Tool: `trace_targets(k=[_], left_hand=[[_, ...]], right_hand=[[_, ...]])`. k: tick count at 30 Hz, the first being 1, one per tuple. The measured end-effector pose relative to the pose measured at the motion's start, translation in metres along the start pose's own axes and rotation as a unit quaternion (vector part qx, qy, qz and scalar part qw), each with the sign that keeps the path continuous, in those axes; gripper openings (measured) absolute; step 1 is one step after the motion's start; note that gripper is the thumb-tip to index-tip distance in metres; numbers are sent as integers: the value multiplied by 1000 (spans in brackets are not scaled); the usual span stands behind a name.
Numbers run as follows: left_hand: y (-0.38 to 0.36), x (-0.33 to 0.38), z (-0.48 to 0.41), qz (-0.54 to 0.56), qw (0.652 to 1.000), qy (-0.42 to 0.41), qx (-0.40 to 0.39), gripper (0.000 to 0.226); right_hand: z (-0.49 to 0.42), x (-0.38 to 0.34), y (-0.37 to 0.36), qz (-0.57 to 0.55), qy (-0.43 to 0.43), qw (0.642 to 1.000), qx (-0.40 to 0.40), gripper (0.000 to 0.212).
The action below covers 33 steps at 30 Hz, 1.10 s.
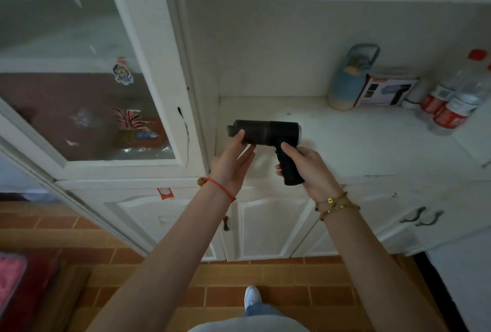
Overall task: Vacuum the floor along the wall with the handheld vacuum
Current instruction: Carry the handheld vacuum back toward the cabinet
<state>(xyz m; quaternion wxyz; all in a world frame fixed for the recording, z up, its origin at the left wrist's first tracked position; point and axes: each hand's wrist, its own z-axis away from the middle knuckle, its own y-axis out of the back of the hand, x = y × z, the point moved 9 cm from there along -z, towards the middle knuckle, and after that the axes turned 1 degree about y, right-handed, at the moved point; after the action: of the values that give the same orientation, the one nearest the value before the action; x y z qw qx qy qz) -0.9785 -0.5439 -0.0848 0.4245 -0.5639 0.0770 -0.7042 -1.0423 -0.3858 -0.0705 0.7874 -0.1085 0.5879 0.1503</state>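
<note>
A black handheld vacuum [268, 132], shaped like a pistol, is held above the white counter [372, 145]. Its barrel lies level with the nozzle end pointing left. My right hand [305, 164] is wrapped around the grip that hangs below the barrel. My left hand [233, 159] cups the nozzle end from underneath, fingertips touching the barrel. The brown tiled floor [265, 278] runs along the base of the white cabinets below.
A blue flask [348, 79], a product box [385, 89] and water bottles [457, 97] stand at the back right of the counter. A glass-door cabinet [87, 79] rises on the left. My white shoe [252, 297] rests on the tiles.
</note>
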Motion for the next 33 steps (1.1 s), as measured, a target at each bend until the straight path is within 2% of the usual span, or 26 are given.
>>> trace_targets(k=[8,14,18,24,28,33], left_hand=[[-35,29,-116,57,997,-29,47,42],[-26,28,-187,102,989,-25,104,37],[-23,30,-214,129,985,-20,111,18],[-12,26,-237,135,983,-18,125,24],[-6,22,-247,117,983,-13,143,45],[-5,23,-258,120,983,-14,136,40]], right_hand=[[-150,-25,-16,31,1,1000,-2,24],[-230,-28,-30,123,9,992,17,35],[-262,-29,-40,214,33,976,6,48],[-289,-27,-53,312,55,948,-1,55],[-301,-28,-55,356,75,932,-1,57],[-311,-28,-58,404,70,912,-4,58]])
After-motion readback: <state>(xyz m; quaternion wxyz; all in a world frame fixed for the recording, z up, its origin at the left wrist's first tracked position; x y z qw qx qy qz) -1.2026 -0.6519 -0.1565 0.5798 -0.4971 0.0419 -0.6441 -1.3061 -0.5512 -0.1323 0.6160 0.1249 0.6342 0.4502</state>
